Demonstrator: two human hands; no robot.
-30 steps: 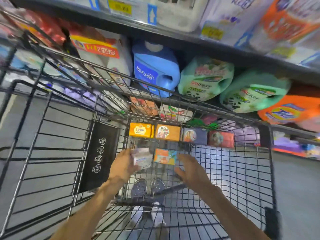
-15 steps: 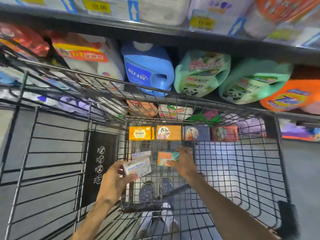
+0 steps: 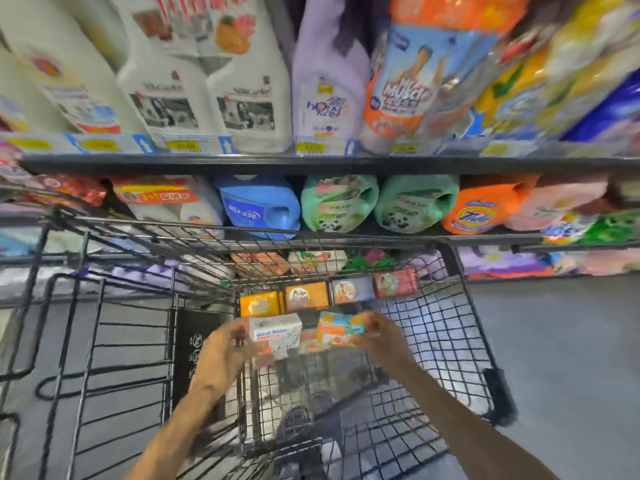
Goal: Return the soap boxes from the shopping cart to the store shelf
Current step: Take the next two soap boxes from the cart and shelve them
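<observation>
The person's left hand (image 3: 227, 351) is gripping a white goat soap box (image 3: 275, 336), fingers curled round its left end, and holding it up above the black wire shopping cart (image 3: 446, 341). The right hand (image 3: 379, 336) is pinching an orange and teal soap box (image 3: 341, 328) by its right end, keeping it level just beside the white one; the two boxes are sitting close together but seem slightly apart. Below and between them a further orange package is showing, too blurred to identify. Four more soap boxes are standing in a row against the far wall of the cart: a yellow soap box (image 3: 260, 304), an orange soap box (image 3: 307, 296), a blue-grey soap box (image 3: 352, 290) and a red soap box (image 3: 395, 283), each touching or nearly touching its neighbour. Beyond the cart a dark store shelf (image 3: 311, 164) is carrying yellow price tags along its edge, with white, lilac and orange bottles above. Under it a blue detergent jug (image 3: 259, 206), two green detergent jugs (image 3: 339, 202) and an orange Tide jug (image 3: 481, 209) are lying on their sides. Through the cart's mesh the person's shoes (image 3: 304, 420) are showing over grey floor.
</observation>
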